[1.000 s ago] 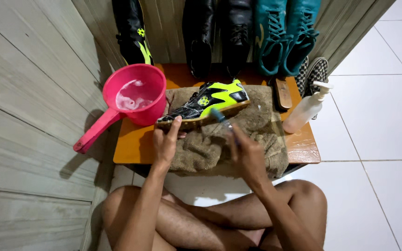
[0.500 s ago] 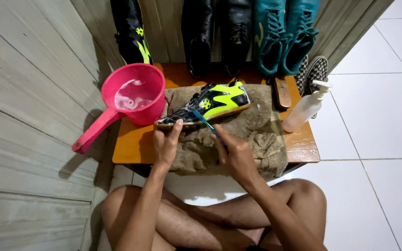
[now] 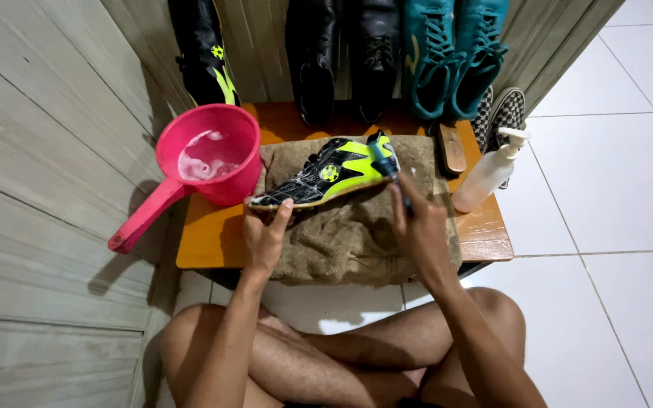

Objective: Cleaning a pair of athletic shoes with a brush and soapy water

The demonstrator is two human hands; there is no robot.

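Two hands down over a low wooden table (image 3: pixel 205 245), seen from the head camera. Left hand (image 3: pixel 264 236) pinning the toe end of a black-and-lime sports shoe (image 3: pixel 325 175), thumb up on the sole edge, fingers curled under the toe and partly hidden. Shoe lying on its side on a brown cloth (image 3: pixel 357 234) spread over the middle of the table, toe toward the near left, heel toward the far right. Right hand (image 3: pixel 421 230) closed around the handle of a small brush (image 3: pixel 388 168), fingers wrapped tight, brush head pressed against the heel end of the shoe.

Off to the far left corner of the table: pink scoop (image 3: pixel 209 155) with a long handle sticking out past the left edge, soapy water inside. Over by the right edge: pale pump bottle (image 3: pixel 487 174) lying tilted, just beside the cloth. Wooden-handled brush (image 3: pixel 452 147) resting between the cloth and the bottle. Along the far edge, propped against the wall: black boots (image 3: pixel 345 57), a pair of teal shoes (image 3: pixel 451 60), a checkered shoe (image 3: pixel 504 113) at the far right corner. Bare crossed legs (image 3: pixel 326 355) below the near edge, on white floor tiles (image 3: pixel 614 189).
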